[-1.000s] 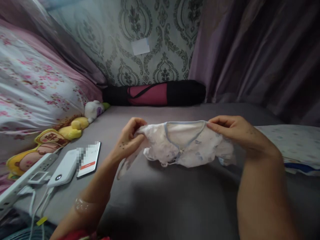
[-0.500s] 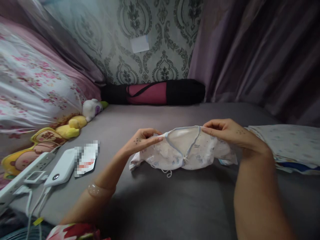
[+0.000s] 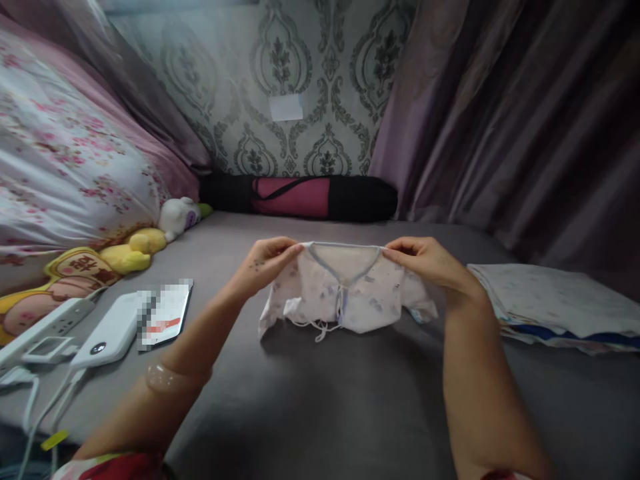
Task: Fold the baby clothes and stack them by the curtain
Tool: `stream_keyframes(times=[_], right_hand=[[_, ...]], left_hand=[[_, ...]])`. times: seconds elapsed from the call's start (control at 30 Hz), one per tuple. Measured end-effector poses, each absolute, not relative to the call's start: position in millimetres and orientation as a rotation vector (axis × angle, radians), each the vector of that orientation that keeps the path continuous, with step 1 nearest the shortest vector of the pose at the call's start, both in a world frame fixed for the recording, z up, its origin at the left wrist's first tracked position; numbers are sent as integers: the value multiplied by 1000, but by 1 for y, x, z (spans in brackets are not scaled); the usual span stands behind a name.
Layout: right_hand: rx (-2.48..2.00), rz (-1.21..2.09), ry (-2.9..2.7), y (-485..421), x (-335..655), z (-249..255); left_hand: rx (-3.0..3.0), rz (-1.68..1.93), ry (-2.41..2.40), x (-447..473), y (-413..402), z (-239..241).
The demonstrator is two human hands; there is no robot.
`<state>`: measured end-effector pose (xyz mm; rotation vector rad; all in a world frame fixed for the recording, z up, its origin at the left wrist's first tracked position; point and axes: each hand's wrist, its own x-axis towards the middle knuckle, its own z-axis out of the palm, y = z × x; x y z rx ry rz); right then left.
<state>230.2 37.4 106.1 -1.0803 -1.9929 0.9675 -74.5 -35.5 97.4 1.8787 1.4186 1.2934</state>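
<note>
A small white baby shirt (image 3: 370, 300) with a blue-edged V-neck, a faint print and tie strings hangs between my hands, just over the grey bed sheet (image 3: 310, 400). My left hand (image 3: 273, 262) pinches its left shoulder between thumb and fingers. At the opposite shoulder, my right hand (image 3: 415, 260) has the same kind of pinch, and the neckline is drawn straight between them. The shirt's lower edge and white strings droop towards the sheet; whether they touch it I cannot tell.
Folded printed cloths (image 3: 555, 300) lie stacked at the right. To the left are a white power bank (image 3: 113, 330), a blurred packet (image 3: 167, 313), a power strip (image 3: 50, 333) with cables, and plush toys (image 3: 135, 247). A black and pink rolled bag (image 3: 300, 197) lies along the wall.
The shirt's neckline has gone from slanted to level and straighter. My right hand has shifted left in view, and my left hand is slightly higher. The view itself has moved a little.
</note>
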Motion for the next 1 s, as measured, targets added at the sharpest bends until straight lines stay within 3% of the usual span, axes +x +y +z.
stream_keyframes(times=[0.3, 0.5, 1.0], right_hand=[[-1058, 778, -2061, 39, 213, 176], [-1017, 785, -2017, 30, 220, 216], [-989, 886, -2076, 44, 215, 211]], left_hand=[[1911, 1414, 1359, -87, -15, 170], [1963, 1722, 1251, -96, -34, 213], [1805, 1442, 1256, -87, -12, 202]])
